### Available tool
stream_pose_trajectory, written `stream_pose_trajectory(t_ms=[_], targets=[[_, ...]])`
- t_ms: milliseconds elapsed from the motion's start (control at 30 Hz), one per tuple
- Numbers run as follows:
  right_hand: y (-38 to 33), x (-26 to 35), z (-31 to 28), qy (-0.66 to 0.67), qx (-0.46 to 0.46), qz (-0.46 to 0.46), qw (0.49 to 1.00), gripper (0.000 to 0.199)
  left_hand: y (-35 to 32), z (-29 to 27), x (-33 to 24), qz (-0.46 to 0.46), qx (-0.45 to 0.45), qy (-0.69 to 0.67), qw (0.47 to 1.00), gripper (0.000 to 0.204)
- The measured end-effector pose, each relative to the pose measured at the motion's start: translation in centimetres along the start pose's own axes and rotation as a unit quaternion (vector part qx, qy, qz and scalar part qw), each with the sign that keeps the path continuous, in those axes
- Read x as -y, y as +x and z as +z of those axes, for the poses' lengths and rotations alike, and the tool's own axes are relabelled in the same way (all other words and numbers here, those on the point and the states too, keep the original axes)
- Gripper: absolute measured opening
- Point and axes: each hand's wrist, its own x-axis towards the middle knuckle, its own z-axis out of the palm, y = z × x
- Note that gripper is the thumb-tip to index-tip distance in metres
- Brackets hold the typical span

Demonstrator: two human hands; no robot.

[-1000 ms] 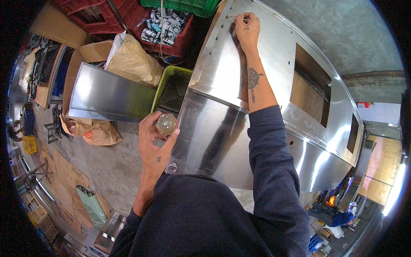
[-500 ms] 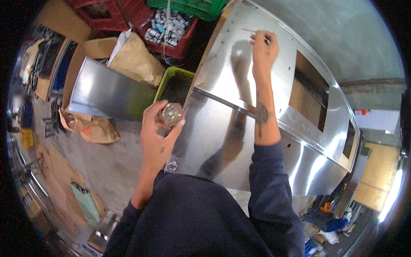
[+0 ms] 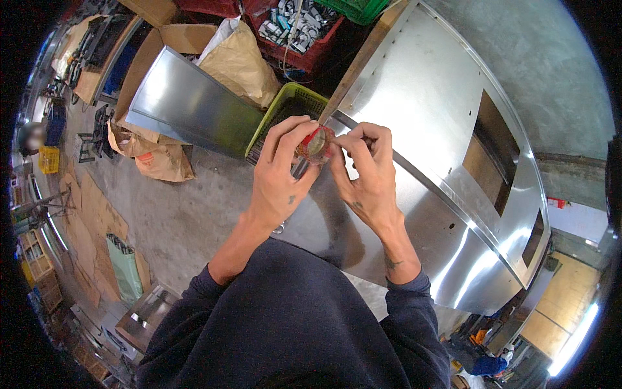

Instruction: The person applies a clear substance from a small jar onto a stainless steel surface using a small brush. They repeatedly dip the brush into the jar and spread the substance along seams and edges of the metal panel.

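My left hand [image 3: 283,165] is closed round a small, round, clear jar [image 3: 317,146] with red on its side. Its open-looking round top faces up at me. My right hand [image 3: 369,168] is close beside it, thumb and forefinger pinched together at the jar's right rim and the other fingers curled. Whatever those right fingertips hold is hidden from view. Both hands are over the near left corner of a large shiny sheet-metal panel [image 3: 414,78], which has a raised seam and rectangular cut-outs.
Left of the panel stands a yellow-green plastic basket [image 3: 295,93]. A bent metal sheet [image 3: 188,97] leans across a cardboard box [image 3: 184,39] near a brown paper sack [image 3: 240,61]. Behind is a red crate [image 3: 324,48] of small metal parts. Flattened cardboard [image 3: 97,220] lies on the floor.
My right hand has come back from over the panel's far part, where it pinched a thin pale stick, to the jar. My left hand has moved right and up with the jar.
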Motion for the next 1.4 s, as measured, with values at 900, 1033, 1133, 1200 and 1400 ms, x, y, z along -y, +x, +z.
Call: stream_pose_trajectory(t_ms=[900, 1033, 1133, 1200, 1400], targets=[[19.5, -24.3, -5.4, 0.127, -0.373, 0.138, 0.909, 0.023, -1.0, 1.2, 1.2, -0.173, -0.017, -0.138, 0.975, 0.067], [23.4, -32.5, -3.5, 0.006, -0.362, 0.137, 0.922, 0.027, -2.4, 0.3, 2.2, -0.171, -0.016, -0.112, 0.979, 0.068], [23.3, -34.4, -3.2, -0.096, -0.353, 0.127, 0.922, 0.029, -2.7, 0.0, 1.9, -0.205, -0.018, -0.118, 0.972, 0.067], [23.1, -34.6, -2.9, -0.058, -0.35, 0.117, 0.927, 0.031, -3.0, -0.3, 2.7, -0.214, -0.028, -0.119, 0.969, 0.067], [22.9, -33.0, -3.0, -0.099, -0.335, 0.079, 0.934, 0.033, -2.9, -0.5, 3.0, -0.212, -0.038, -0.118, 0.969, 0.066]])
